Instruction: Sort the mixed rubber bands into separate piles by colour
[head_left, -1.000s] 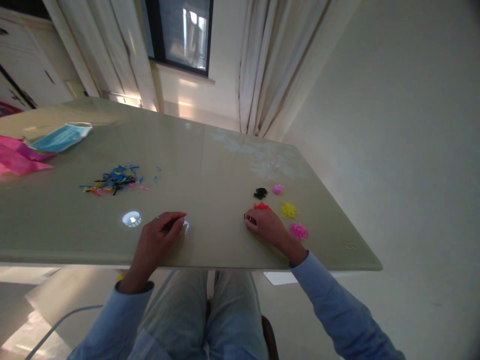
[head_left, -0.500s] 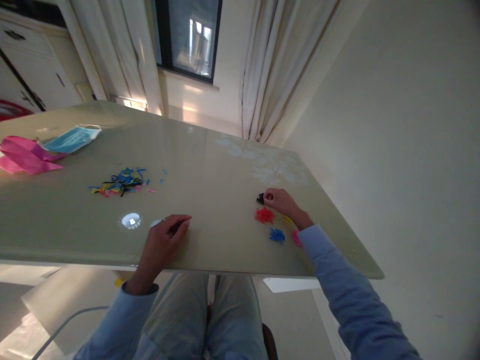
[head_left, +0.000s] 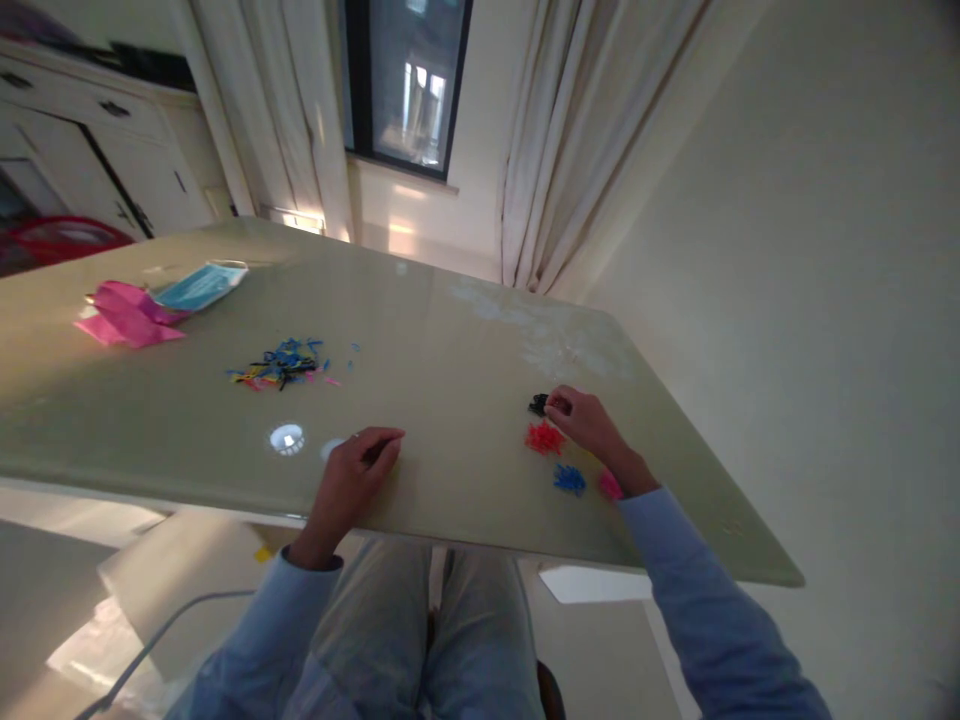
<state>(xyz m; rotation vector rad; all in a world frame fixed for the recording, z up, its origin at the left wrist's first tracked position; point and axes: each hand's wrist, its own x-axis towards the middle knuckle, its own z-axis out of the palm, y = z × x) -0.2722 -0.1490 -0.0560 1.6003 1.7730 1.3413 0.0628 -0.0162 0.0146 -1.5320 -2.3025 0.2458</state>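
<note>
Furnishings and Loose Articles

Face mask (head_left: 201,287): light blue, white-edged, lying flat on the tabletop's left side.
Pink article (head_left: 129,315): crumpled, just beside the mask; material uncertain.
Tabletop (head_left: 450,400): pale green, glossy, whitish smears toward the far right.
Cabinet (head_left: 161,150): off-white, dark handles, far left; dark objects on top, indistinct.
Red object (head_left: 71,238): curved rim, before the cabinet, partly hidden by the tabletop.
Window (head_left: 409,90): dark frame, reflections in the pane.
Curtains, two: cream, floor-length folds; left curtain (head_left: 262,110), right curtain (head_left: 555,130).
Wall (head_left: 787,250): plain, pale, right side.
Cable (head_left: 169,622): grey, curving, below the tabletop, lower left.
</note>
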